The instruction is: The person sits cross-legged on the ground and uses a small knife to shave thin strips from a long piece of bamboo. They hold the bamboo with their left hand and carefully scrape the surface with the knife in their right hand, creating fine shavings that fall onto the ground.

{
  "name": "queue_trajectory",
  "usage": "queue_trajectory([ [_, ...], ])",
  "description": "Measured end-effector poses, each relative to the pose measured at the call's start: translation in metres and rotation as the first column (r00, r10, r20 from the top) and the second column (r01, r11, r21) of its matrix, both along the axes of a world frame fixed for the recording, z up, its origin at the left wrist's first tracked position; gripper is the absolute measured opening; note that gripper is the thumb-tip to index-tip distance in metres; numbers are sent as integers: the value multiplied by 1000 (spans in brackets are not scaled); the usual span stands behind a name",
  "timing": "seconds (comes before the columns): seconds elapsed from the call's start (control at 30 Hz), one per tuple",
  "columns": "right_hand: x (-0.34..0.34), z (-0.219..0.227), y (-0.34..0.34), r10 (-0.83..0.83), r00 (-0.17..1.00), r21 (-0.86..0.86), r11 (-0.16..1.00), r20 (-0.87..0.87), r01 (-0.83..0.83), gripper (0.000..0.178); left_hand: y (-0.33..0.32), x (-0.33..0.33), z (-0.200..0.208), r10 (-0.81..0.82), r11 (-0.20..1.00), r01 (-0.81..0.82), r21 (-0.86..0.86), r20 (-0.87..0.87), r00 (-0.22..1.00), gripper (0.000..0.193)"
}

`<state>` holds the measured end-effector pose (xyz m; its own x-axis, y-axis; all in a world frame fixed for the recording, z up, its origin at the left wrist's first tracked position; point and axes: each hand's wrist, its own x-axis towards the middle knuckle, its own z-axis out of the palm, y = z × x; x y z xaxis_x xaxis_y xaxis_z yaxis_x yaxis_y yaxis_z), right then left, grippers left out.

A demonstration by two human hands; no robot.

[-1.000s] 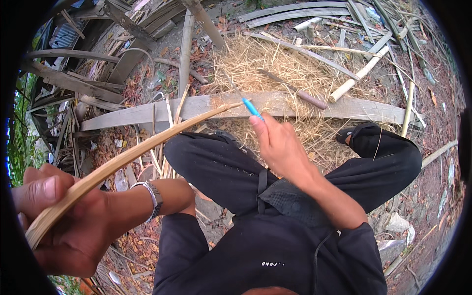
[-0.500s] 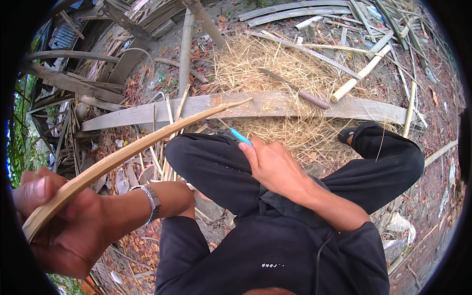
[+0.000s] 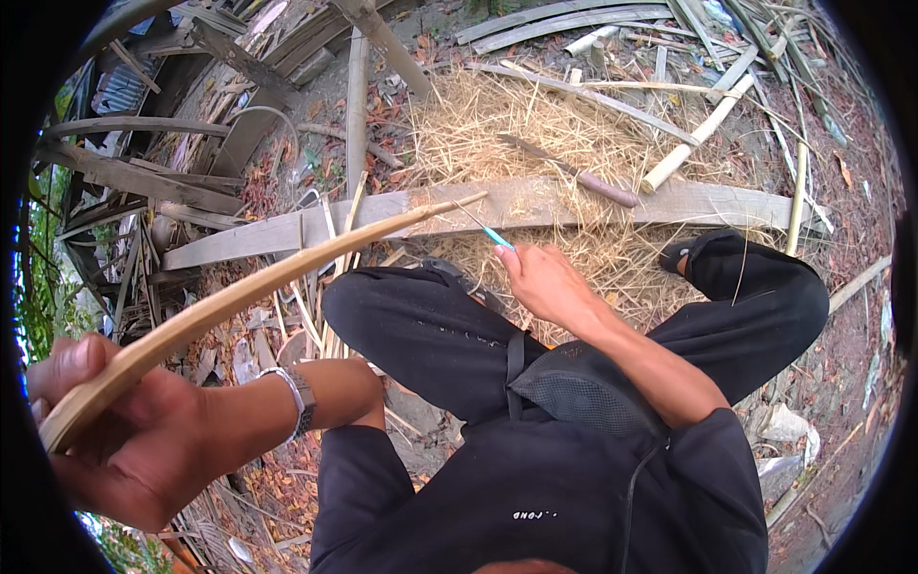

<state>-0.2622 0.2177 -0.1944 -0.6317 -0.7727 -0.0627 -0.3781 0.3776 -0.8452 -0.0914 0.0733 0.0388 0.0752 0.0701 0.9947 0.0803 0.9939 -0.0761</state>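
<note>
A long, curved, pale wooden stick (image 3: 258,282) runs from the lower left toward the middle, tapering to a thin tip over the plank (image 3: 535,206). My left hand (image 3: 134,430) grips its thick end, fingers wrapped round it. In my right hand (image 3: 550,282) is a slim tool with a light-blue handle (image 3: 498,237), its thin metal shaft or blade pointing up and left near the stick's tip. Whether the metal touches the wood I cannot tell. A knife with a brown handle (image 3: 607,188) lies across the plank, its blade over the shavings.
Straw-like shavings (image 3: 535,120) are heaped beyond and under the plank. A round pale pole (image 3: 698,134) leans at the right. Stacked boards (image 3: 143,177) stand at the left, and long strips (image 3: 574,24) lie at the back. My bent legs (image 3: 411,325) flank the near side.
My right hand has shifted slightly right and up, and the tool's thin metal part now shows near the stick's tip. The stick has turned slightly in my left hand.
</note>
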Motion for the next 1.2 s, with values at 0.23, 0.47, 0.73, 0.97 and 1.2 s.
queue_trajectory([
  [0.23, -4, 3, 1, 38, 997, -87, 996, 74, -31, 50, -1, 1, 2, -312, 939, 311, 149, -13, 950, 35],
  [0.47, -5, 11, -2, 30, 999, -175, 984, 16, -27, 45, 5, -2, -1, -281, 950, 279, 139, -4, 960, 34],
  [0.73, 1, 17, 4, -11, 999, -152, 988, 33, 16, 48, 8, 3, -1, -357, 927, 340, 160, 95, 929, 37],
  [0.97, -12, 21, 3, 50, 998, 268, 962, 41, -59, 50, 7, 7, -2, -351, 935, 337, 113, 145, 925, 40],
  [1.2, 7, 36, -5, 148, 988, 4, 989, -38, -148, 45, 3, 11, -1, -495, 869, 480, 124, 275, 824, 41],
])
